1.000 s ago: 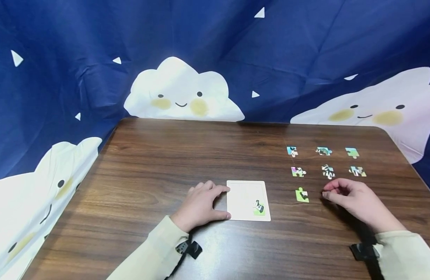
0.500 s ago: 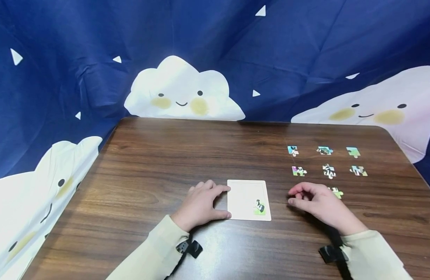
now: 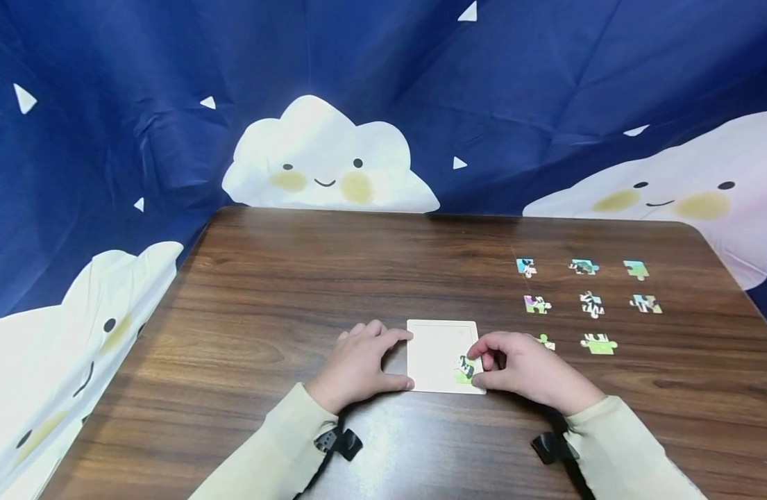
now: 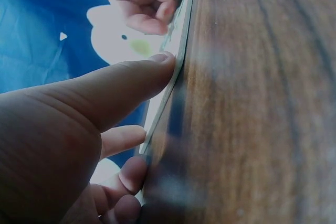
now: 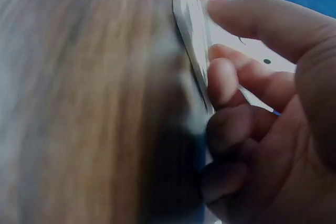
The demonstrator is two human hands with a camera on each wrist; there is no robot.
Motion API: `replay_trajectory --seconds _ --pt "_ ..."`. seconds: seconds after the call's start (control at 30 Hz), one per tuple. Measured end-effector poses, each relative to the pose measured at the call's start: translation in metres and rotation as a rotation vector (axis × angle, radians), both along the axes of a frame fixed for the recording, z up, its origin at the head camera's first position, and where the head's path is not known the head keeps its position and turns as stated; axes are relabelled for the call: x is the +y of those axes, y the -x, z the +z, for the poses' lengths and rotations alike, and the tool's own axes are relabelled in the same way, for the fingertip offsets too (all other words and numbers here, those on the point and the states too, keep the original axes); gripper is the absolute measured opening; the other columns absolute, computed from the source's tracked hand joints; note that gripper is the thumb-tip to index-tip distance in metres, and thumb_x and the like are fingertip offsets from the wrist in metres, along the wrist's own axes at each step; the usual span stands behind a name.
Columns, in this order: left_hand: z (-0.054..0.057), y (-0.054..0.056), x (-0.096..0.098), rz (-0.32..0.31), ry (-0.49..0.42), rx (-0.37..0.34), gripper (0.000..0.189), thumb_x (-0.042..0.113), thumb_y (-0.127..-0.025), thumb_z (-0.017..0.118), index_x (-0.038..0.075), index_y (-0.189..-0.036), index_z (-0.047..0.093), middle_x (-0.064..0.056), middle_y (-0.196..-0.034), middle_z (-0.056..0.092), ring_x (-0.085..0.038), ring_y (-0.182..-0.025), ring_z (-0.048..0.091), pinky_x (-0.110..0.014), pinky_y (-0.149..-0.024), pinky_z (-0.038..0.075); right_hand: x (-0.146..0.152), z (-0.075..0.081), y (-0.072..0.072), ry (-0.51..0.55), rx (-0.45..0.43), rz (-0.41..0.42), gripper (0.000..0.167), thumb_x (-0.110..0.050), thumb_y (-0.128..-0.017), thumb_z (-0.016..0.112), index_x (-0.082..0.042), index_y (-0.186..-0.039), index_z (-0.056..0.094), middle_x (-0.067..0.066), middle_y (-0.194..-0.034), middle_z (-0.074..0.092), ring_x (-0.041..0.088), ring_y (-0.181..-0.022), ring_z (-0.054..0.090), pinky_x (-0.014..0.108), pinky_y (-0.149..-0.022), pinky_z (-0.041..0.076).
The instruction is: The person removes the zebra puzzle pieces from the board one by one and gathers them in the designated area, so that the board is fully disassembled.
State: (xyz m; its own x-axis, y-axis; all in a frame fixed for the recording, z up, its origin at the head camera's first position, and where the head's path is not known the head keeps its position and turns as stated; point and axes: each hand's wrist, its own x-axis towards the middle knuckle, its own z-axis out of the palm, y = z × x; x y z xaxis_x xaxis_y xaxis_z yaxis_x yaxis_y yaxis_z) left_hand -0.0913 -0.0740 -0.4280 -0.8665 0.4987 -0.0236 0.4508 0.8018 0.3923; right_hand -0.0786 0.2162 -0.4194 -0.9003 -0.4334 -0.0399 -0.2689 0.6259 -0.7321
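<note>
A white square puzzle tray [image 3: 436, 347] lies on the wooden table. One green puzzle piece with a black-and-white animal [image 3: 464, 376] sits in its lower right corner. My left hand [image 3: 361, 367] rests thumb and index fingertip on the tray's left edge, spread apart. In the left wrist view, that thumb [image 4: 131, 82] touches the tray's rim. My right hand [image 3: 529, 368] is over the tray's right edge, thumb and index beside the piece with a gap between them. Whether they touch it is unclear. The other right fingers curl loosely, as the right wrist view shows.
Several loose puzzle pieces lie in rows at the right, including a green one [image 3: 598, 344] in the front row. Another front piece [image 3: 545, 342] is partly covered by my right hand. A blue cloud-print curtain [image 3: 483, 90] hangs behind the table [image 3: 296, 278].
My right hand has moved left from beside the loose pieces to the tray's right edge, uncovering the green front-row piece. My left hand has stayed at the tray's left edge.
</note>
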Motion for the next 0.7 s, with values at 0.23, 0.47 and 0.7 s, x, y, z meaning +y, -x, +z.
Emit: replay_trajectory --seconds 0.23,0.47,0.7 --pt "0.001 0.000 0.000 0.002 -0.001 -0.006 0.073 0.057 -0.074 0.080 0.030 -0.137 0.059 0.006 -0.102 0.056 -0.014 -0.087 0.046 -0.033 -0.074 0.034 -0.009 0.004 0.000 -0.110 0.062 0.010 0.022 -0.018 -0.075 0.083 -0.017 -0.092 0.069 -0.012 -0.073 0.051 0.001 -0.066 0.046 0.025 -0.065 0.041" --pt "0.003 0.001 0.000 -0.001 -0.001 -0.001 0.073 0.058 -0.073 0.080 0.030 -0.137 0.059 0.006 -0.101 0.055 -0.014 -0.086 0.045 -0.032 -0.073 0.033 -0.011 0.003 -0.001 -0.163 0.160 0.000 0.021 -0.017 -0.077 0.080 -0.015 -0.095 0.069 -0.014 -0.073 0.050 0.000 -0.067 0.046 0.025 -0.067 0.042" --pt "0.000 0.002 0.000 -0.002 0.000 -0.009 0.072 0.058 -0.074 0.080 0.031 -0.138 0.059 0.007 -0.100 0.054 -0.013 -0.084 0.044 -0.031 -0.073 0.033 -0.013 0.000 -0.004 -0.174 0.231 -0.001 0.020 -0.017 -0.075 0.078 -0.017 -0.093 0.068 -0.017 -0.073 0.048 -0.001 -0.066 0.045 0.025 -0.064 0.041"
